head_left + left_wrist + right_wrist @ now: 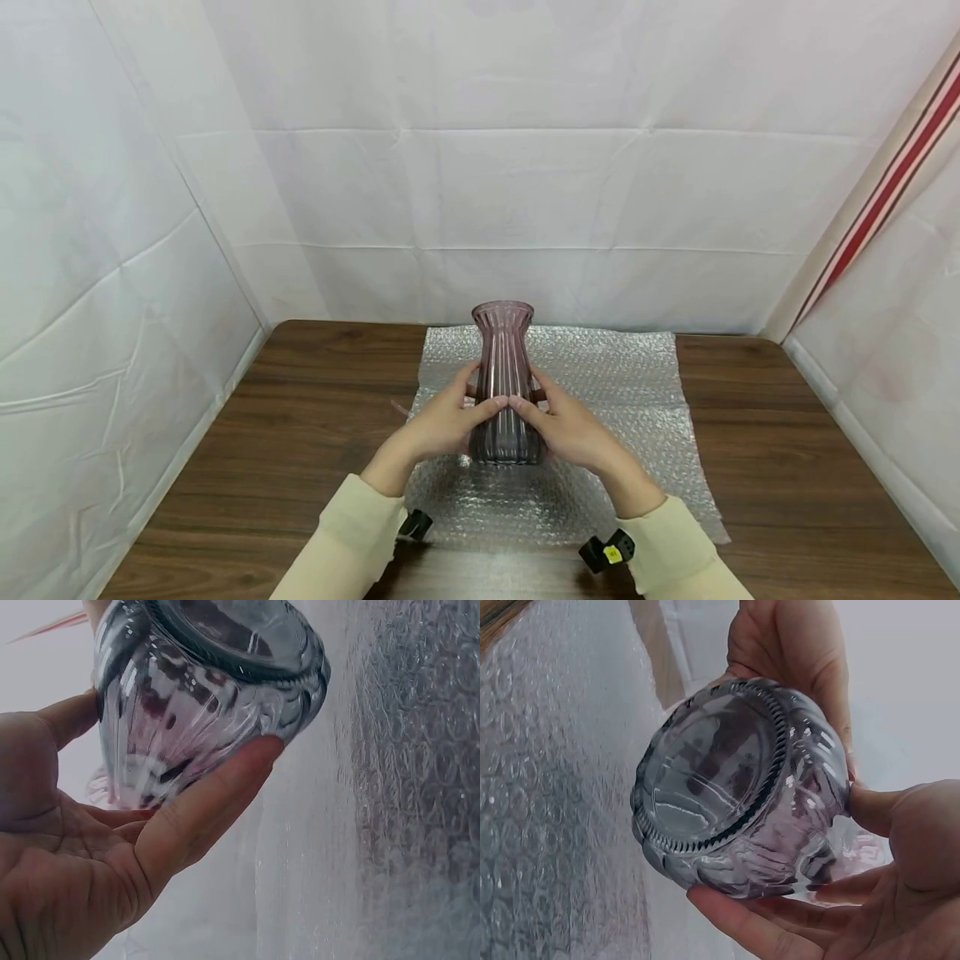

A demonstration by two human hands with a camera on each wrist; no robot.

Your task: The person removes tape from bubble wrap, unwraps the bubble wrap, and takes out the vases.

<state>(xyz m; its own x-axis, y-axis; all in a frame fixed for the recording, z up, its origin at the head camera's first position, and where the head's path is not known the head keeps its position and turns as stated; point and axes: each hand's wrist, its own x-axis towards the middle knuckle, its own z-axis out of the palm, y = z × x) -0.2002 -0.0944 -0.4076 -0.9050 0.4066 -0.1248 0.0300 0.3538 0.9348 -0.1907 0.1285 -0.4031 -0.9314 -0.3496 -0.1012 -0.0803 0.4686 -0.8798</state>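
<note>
Both hands grip a ribbed glass vase (504, 358), purple at the flared mouth and greyer toward its base. My left hand (442, 417) holds its left side and my right hand (573, 421) its right, the thumbs nearly meeting across the front. In the right wrist view the round base (709, 772) with its notched rim faces the camera, lifted off the sheet. The left wrist view also shows the underside, with the left hand's fingers (217, 795) along the glass. Beneath the vase a sheet of bubble wrap (622, 417) lies spread out.
The bubble wrap covers the middle of a dark wooden table (315, 417). White cloth walls (480, 183) stand behind and at both sides, with a red-striped strip (885, 187) in the right corner. A small pinkish strip (400, 408) shows at the wrap's left edge.
</note>
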